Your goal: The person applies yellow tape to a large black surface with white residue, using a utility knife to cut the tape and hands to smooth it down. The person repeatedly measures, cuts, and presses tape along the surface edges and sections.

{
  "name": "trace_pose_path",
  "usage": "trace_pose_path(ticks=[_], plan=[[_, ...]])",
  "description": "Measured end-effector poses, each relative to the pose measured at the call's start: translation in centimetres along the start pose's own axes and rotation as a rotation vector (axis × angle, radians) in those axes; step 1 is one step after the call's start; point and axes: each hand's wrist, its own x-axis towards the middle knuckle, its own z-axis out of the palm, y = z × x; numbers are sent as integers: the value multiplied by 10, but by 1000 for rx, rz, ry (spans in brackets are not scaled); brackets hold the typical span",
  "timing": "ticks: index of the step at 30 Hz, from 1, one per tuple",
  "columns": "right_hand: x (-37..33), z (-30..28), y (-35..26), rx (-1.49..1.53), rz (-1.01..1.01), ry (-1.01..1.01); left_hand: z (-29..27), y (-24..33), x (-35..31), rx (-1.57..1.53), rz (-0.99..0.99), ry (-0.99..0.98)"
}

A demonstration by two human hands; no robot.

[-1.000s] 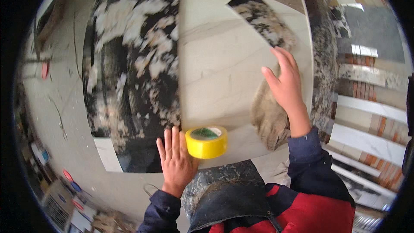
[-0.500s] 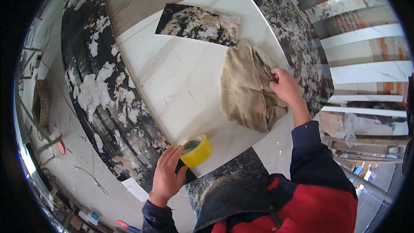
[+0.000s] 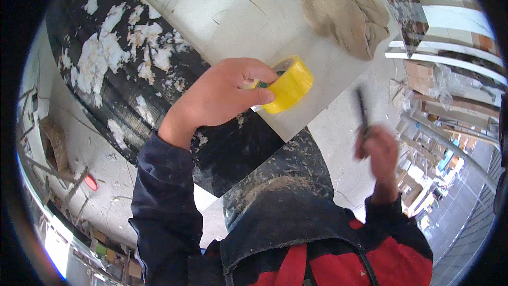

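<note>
My left hand (image 3: pixel 222 92) is closed on a roll of yellow adhesive tape (image 3: pixel 296 87), fingers in its core and thumb against its near side. The roll stands at the near corner of a white marbled slab (image 3: pixel 233 26). Off the slab's right side, my right hand (image 3: pixel 378 151) grips a slim dark tool (image 3: pixel 362 107) pointing away from me. Motion blurs both, so the tool's exact kind cannot be made out. A crumpled beige cloth (image 3: pixel 344 10) lies farther off on the slab, at the right.
A black-and-white patterned slab (image 3: pixel 106 53) runs along the left. Pale panels (image 3: pixel 450 21) stand stacked at the far right, near cardboard and plastic film (image 3: pixel 447 85). A slanting metal pole (image 3: pixel 450 145) is lower right; a red disc (image 3: pixel 91 182) lies on the left floor.
My left hand has gone from touching the tape roll to gripping it. My right hand has lifted the dark tool off the cloth and drawn it toward me. The view has shifted nearer my body.
</note>
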Motion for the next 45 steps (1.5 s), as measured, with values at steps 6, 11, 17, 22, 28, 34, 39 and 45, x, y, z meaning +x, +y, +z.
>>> trace_pose_path(ticks=[6,11,17,22,28,34,39,45], plan=[[-26,105,5,-459,-206,-251,2,-12,7,-176,-54,-116],[11,145,-1,-574,-232,-121,6,-18,5,-297,-5,-54],[22,157,-1,-601,-267,-54,7,-16,6,-211,62,-48],[30,161,-2,-646,-272,-85,8,-26,9,-176,130,-38],[39,162,-6,-704,-275,-99,9,-26,11,-154,167,-37],[24,145,-1,-725,-242,-124,9,-25,9,-153,119,-38],[17,140,3,-734,-234,-144,8,-22,7,-144,36,-58],[25,144,8,-687,-310,-92,9,-19,4,-212,-20,-73]])
